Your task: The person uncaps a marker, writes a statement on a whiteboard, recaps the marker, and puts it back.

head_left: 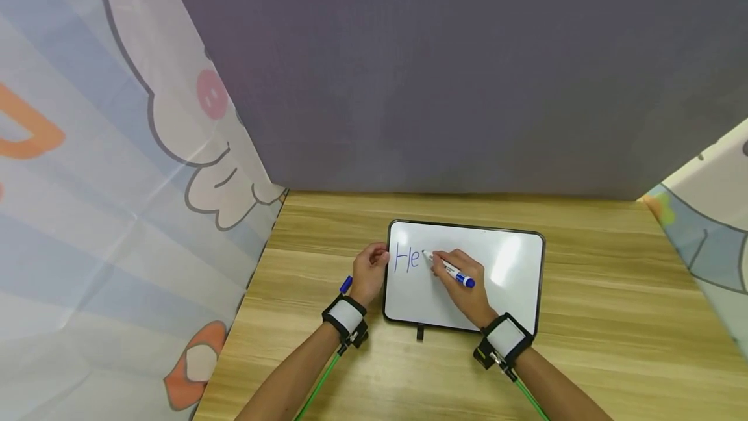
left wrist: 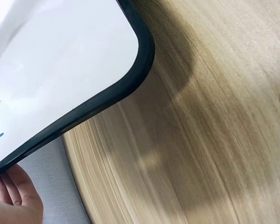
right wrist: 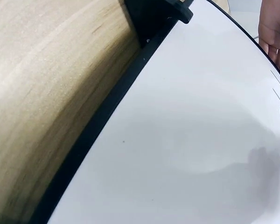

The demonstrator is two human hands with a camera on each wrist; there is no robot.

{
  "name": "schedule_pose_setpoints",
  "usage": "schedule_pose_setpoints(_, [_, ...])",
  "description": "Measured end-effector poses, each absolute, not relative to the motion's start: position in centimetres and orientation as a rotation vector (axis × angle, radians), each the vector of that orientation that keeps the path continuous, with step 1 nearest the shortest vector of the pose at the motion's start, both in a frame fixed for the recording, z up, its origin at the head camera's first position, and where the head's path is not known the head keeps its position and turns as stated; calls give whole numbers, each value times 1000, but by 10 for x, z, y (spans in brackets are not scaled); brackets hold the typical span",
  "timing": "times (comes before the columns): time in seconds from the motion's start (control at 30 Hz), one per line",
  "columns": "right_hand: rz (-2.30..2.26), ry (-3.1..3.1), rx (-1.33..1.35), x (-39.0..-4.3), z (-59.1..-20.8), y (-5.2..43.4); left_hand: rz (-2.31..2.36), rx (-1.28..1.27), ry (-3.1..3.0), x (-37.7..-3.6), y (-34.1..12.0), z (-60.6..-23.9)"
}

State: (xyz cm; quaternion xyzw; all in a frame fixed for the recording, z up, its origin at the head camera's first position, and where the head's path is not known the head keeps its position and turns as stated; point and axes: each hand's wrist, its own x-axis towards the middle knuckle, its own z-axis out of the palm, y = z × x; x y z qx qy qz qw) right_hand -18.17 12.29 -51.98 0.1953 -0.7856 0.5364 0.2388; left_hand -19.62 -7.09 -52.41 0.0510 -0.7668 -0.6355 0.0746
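A whiteboard (head_left: 513, 258) with a black frame lies on the wooden table, slightly tilted in the head view. "He" in blue strokes (head_left: 406, 257) stands near its left side. My right hand (head_left: 465, 291) pinches a white marker (head_left: 451, 270) with a blue end, its dark tip right at the board beside the "e". At the board's left edge, my left hand (head_left: 368, 275) grips the frame between thumb and fingers, as the left wrist view (left wrist: 19, 196) also has it. The right wrist view shows neither the marker nor the right hand itself.
A blue cap (head_left: 346, 284) lies on the table by the left wrist. From the board's lower edge sticks out a black tab (head_left: 420, 332). Behind the wooden table (head_left: 327, 226) rises a grey panel (head_left: 432, 83), with printed cloth (head_left: 117, 213) on the left. Green cables trail from both wrist straps.
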Motion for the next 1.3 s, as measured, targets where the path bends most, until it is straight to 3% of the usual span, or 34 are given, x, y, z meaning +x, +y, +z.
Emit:
schedule_pose_setpoints(0.27, [1551, -2209, 562, -163, -506, 121, -1925, 115, -2318, -186, -68, -495])
schedule_pose_setpoints(0.53, [1630, -2169, 494, -158, -497, 126, -1869, 127, -2319, -198, -71, -526])
schedule_pose_setpoints(1.3, [1605, -2105, 478, -167, -497, 129, -1885, 189, -2343, -197, -68, -527])
